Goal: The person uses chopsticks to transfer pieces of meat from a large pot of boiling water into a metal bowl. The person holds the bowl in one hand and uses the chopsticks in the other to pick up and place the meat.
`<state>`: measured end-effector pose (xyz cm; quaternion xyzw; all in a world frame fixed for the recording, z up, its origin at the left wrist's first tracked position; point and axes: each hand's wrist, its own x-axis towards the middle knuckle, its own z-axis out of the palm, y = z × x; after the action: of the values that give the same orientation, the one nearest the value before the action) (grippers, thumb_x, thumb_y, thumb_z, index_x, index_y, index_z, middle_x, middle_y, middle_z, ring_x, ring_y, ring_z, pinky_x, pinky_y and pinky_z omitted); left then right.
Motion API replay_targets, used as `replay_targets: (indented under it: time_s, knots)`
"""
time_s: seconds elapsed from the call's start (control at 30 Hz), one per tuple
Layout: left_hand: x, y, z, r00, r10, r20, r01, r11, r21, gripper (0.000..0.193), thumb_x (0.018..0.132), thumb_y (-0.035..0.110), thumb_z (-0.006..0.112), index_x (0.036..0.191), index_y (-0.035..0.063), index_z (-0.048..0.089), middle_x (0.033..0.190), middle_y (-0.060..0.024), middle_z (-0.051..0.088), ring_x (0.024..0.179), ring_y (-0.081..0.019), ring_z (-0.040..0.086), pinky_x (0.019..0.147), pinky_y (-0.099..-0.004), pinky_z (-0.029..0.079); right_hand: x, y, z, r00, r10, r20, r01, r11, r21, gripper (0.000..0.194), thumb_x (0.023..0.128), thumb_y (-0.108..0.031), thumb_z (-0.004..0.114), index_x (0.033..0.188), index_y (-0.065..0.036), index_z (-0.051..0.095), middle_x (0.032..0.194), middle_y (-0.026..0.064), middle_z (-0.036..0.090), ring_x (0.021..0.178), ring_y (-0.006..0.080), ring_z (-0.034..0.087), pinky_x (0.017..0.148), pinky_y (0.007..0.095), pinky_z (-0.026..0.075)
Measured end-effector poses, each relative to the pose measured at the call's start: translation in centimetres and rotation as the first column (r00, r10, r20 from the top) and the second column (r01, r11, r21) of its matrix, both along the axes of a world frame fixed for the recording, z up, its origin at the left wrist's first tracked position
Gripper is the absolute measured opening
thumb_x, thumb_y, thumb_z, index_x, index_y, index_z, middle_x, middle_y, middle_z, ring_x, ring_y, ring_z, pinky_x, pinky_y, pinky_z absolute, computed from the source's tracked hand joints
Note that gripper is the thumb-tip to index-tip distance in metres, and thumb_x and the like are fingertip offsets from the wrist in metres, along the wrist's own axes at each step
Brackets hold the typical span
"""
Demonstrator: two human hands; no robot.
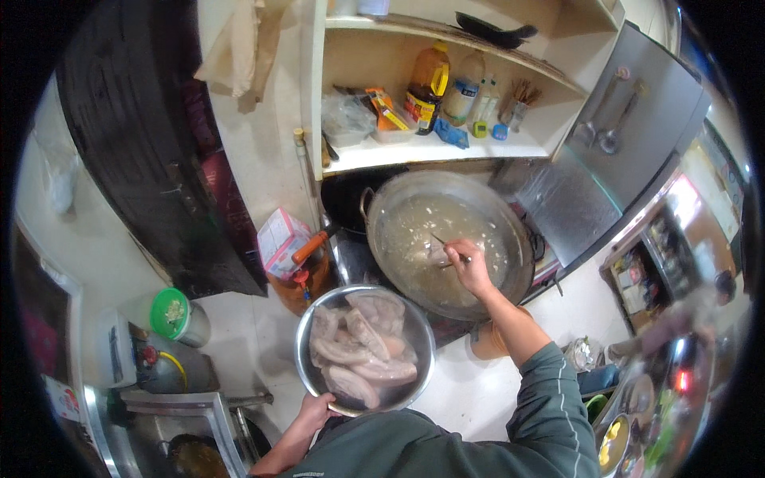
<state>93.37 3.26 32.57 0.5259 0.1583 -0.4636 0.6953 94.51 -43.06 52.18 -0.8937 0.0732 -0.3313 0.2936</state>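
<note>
My left hand [315, 411] grips the near rim of a stainless steel bowl [428, 382], held tilted against my body. Several slabs of pale meat [364, 340], apparently pork belly with skin, fill it. My right hand [467, 263] is over a large wide metal pot [382, 281], holding a thin dark metal utensil [437, 238], perhaps tongs; its full shape is hidden by the fingers. Just left of those fingers, a pale piece [438, 254], perhaps meat, shows at the surface of the cloudy broth [412, 221]. Light scraps float around it.
Behind the pot, a shelf [382, 158] bears bottles, bags and small timers. A red-handled pan or tool [311, 246] and a pink-white box [284, 239] stand left. A green-rimmed bucket [169, 313] and gas cylinder [170, 364] are farther left. Another person [675, 316] is at right.
</note>
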Motion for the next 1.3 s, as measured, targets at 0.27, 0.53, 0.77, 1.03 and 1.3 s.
replay_targets:
  time_s: [0.27, 0.53, 0.77, 1.03, 1.3]
  knots:
    - [0.3, -0.2, 1.1, 1.0, -0.031, -0.004, 0.031, 0.999, 0.034, 0.039, 0.082, -0.003, 0.053, 0.12, -0.0094, 0.048, 0.096, -0.0215, 0.064, 0.067, -0.0335, 0.068, 0.051, -0.0422, 0.06, 1.3, 0.1, 0.4, 0.986, 0.165, -0.017, -0.165, 0.98, -0.111, 0.015, 0.091, -0.013, 0.065, 0.087, 0.001, 0.068, 0.09, 0.0137, 0.068, 0.08, 0.0309, 0.066, 0.072, 0.0383, 0.052]
    - [0.2, -0.3, 1.5, 0.999, 0.041, -0.024, -0.04, 0.998, 0.046, 0.034, 0.081, -0.005, 0.055, 0.114, -0.011, 0.047, 0.088, -0.0203, 0.062, 0.066, -0.035, 0.067, 0.05, -0.0442, 0.06, 6.4, -4.3, -0.6, 0.943, -0.331, 0.039, 0.298, 0.888, 0.35, 0.039, 0.096, -0.027, 0.061, 0.074, 0.004, 0.067, 0.061, 0.0099, 0.062, 0.051, 0.0196, 0.061, 0.048, 0.0342, 0.048]
    - [0.0, 0.0, -0.6, 0.999, 0.041, 0.007, -0.041, 0.999, 0.031, 0.032, 0.081, -0.004, 0.055, 0.111, -0.0118, 0.048, 0.086, -0.0206, 0.062, 0.066, -0.0359, 0.068, 0.052, -0.0451, 0.061, 7.0, -9.5, 1.9, 0.87, -0.465, 0.166, 0.227, 0.674, 0.703, 0.049, 0.1, -0.035, 0.052, 0.074, 0.004, 0.064, 0.062, 0.0105, 0.062, 0.048, 0.0186, 0.059, 0.043, 0.0323, 0.052]
    - [0.1, 0.1, -1.0, 1.0, 0.008, -0.01, -0.007, 0.999, 0.035, 0.034, 0.081, -0.004, 0.054, 0.114, -0.0093, 0.048, 0.093, -0.0213, 0.062, 0.071, -0.036, 0.068, 0.054, -0.0452, 0.062, -0.1, -15.8, 3.8, 0.889, -0.453, -0.067, 0.438, 0.797, 0.415, 0.047, 0.098, -0.035, 0.057, 0.082, 0.009, 0.063, 0.067, 0.0141, 0.063, 0.051, 0.0227, 0.064, 0.045, 0.0343, 0.055]
    - [0.2, 0.1, -0.6, 0.999, 0.014, -0.038, -0.013, 1.0, 0.028, 0.033, 0.08, -0.004, 0.054, 0.113, -0.0084, 0.048, 0.092, -0.02, 0.061, 0.07, -0.0353, 0.067, 0.054, -0.0445, 0.061, -1.9, -14.8, 1.6, 0.917, -0.374, -0.141, 0.389, 0.757, 0.525, 0.043, 0.099, -0.03, 0.055, 0.081, 0.008, 0.064, 0.067, 0.013, 0.065, 0.054, 0.0229, 0.067, 0.047, 0.0347, 0.056]
